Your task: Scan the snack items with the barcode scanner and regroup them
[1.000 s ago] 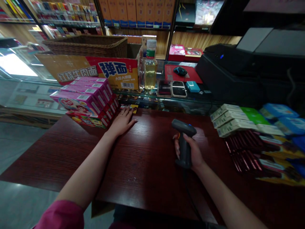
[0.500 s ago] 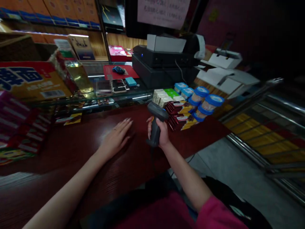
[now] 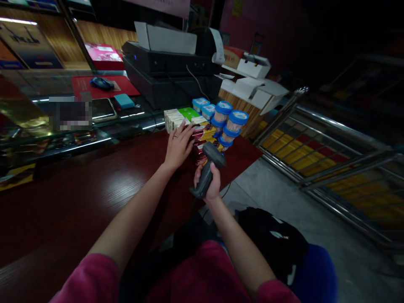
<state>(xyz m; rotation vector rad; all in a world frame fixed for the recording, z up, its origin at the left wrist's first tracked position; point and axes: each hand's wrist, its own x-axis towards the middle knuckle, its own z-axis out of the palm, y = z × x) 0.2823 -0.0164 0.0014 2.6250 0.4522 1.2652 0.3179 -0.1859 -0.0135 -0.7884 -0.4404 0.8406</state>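
Note:
My right hand is wrapped round the grip of a dark grey barcode scanner, whose head points away from me. My left hand reaches with fingers stretched out to the left end of the red and yellow snack packs; whether it touches them I cannot tell. Behind its fingertips stand small white boxes and a green pack. Blue-lidded tubs are stacked to the right, and small blue packs sit at the back. All are grouped on the dark red counter.
A black cash drawer stands behind the goods. Left of it are a mouse on a red mat and a phone on glass. Opened white cartons and a metal railing lie to the right. A dark garment is at my right side.
My left hand has moved from the bare counter, right and forward to the snack packs. The scanner has come in front of them, still in my right hand. The view has turned right.

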